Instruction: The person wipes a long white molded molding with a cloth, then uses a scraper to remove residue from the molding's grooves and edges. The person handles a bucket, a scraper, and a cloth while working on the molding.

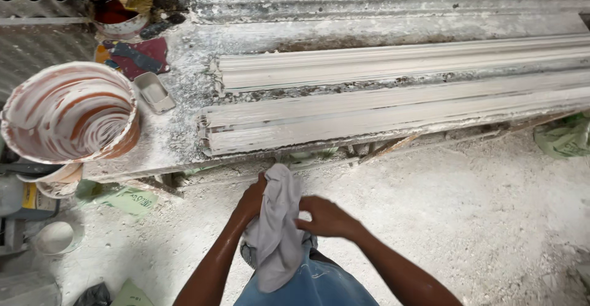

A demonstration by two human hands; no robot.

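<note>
Grey cloth, soft and crumpled, hangs in folds over my lap below the plaster-caked bench. My left hand clasps its upper edge; my right hand pinches its side. White moulding strips lie on the bench.

The grey cloth is covering most of the left hand, so its fingers are not showing. The cloth's lower end is hanging in front of the blue jeans, which the bottom edge is cutting off. The long white plaster mouldings are running out past the right edge, their far ends unseen. The plaster-streaked orange bucket is hiding part of a smaller tub below the surface. A green bag is being clipped by the right edge (its contents are impossible to tell), and a paint-stained container at the top is too cluttered to make out.
</note>
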